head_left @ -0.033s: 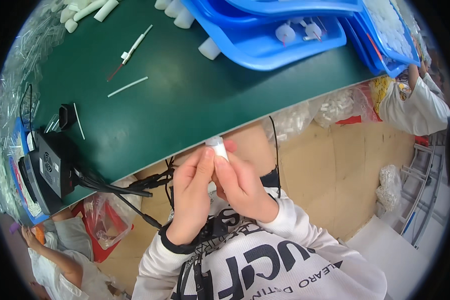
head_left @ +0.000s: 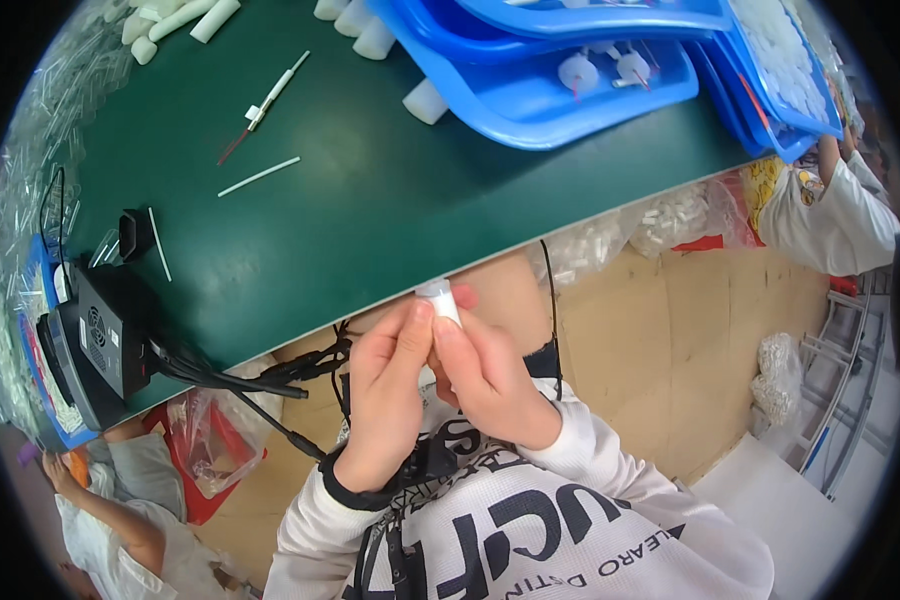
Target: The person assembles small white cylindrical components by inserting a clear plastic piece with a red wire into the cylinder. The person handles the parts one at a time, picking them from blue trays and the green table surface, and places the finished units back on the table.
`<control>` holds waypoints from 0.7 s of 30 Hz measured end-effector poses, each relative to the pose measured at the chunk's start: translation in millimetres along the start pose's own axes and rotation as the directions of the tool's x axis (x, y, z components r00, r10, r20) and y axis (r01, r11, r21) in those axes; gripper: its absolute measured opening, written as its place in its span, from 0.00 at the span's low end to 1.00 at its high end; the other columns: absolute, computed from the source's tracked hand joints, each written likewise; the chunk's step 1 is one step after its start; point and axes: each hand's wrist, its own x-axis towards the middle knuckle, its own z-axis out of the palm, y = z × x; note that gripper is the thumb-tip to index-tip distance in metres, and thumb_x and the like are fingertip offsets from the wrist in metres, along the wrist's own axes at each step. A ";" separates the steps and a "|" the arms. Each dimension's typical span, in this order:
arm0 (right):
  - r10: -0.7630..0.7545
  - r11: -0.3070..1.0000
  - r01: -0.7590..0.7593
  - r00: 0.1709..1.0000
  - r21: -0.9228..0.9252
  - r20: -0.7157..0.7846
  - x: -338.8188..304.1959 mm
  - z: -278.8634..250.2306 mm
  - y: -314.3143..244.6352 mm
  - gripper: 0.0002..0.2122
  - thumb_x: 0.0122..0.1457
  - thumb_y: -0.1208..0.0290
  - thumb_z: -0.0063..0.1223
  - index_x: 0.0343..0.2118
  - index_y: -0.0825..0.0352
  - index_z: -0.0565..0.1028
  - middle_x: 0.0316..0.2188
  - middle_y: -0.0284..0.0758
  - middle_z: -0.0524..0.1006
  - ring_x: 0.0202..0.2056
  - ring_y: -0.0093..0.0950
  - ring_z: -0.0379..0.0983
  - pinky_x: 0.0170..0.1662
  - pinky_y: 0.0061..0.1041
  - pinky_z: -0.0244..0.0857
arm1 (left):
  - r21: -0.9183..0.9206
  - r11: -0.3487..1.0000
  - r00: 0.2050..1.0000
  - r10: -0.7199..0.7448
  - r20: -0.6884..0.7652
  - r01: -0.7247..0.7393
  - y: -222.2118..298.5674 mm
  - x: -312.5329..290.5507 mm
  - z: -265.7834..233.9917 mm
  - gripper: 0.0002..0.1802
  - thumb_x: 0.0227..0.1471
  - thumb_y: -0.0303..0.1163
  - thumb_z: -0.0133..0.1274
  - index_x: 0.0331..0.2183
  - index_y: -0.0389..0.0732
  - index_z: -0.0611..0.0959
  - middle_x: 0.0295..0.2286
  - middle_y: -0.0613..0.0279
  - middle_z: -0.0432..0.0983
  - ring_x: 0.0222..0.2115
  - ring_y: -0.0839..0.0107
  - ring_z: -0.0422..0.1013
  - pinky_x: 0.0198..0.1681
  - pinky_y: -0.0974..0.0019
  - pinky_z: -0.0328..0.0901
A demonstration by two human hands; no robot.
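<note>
Both hands are together just past the near edge of the green table (head_left: 360, 220). My left hand (head_left: 385, 385) closes its thumb and fingers on one side of a short white cylinder (head_left: 445, 304). From the other side, my right hand (head_left: 492, 380) pinches the same cylinder, thumb along it. Its upper end looks clear or translucent; the lower part is hidden by my fingers. Farther off on the table lie a thin white stick with a red tip (head_left: 260, 110) and a plain thin white stick (head_left: 259, 176).
Blue trays (head_left: 560, 125) holding white round parts stand at the far right. White foam-like cylinders (head_left: 425, 102) lie beside them. At left are a black device (head_left: 100, 325) with cables, another thin stick (head_left: 159, 244) and a heap of clear tubes (head_left: 50, 130). Other people (head_left: 825, 215) sit at both sides.
</note>
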 end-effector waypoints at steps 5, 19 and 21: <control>0.023 0.999 -0.022 1.000 0.037 -0.019 -2.4 9.0 1.1 0.13 0.61 0.70 0.35 0.40 0.75 0.67 0.24 0.41 0.71 0.25 0.30 0.67 0.31 0.24 0.62 | -0.045 0.998 0.996 -0.036 -0.078 0.033 3.5 -0.1 -0.1 0.20 0.59 0.36 0.36 0.41 0.30 0.74 0.37 0.55 0.73 0.34 0.74 0.68 0.39 0.72 0.62; -0.221 0.937 0.223 0.975 -0.271 0.038 4.4 -6.8 1.7 0.11 0.56 0.72 0.43 0.39 0.75 0.66 0.21 0.43 0.72 0.21 0.39 0.70 0.25 0.29 0.63 | -0.036 0.999 0.996 -0.034 0.086 0.037 1.4 -0.9 -8.1 0.22 0.60 0.35 0.30 0.47 0.28 0.67 0.43 0.48 0.68 0.43 0.63 0.67 0.50 0.64 0.59; -0.236 0.906 0.254 0.967 -0.338 0.093 3.3 -11.4 -6.2 0.11 0.56 0.72 0.44 0.38 0.75 0.66 0.21 0.43 0.71 0.20 0.39 0.70 0.23 0.29 0.63 | -0.134 0.991 0.995 0.013 0.101 0.001 -2.4 -1.6 -6.2 0.20 0.60 0.33 0.31 0.48 0.28 0.66 0.44 0.50 0.68 0.45 0.65 0.66 0.50 0.65 0.59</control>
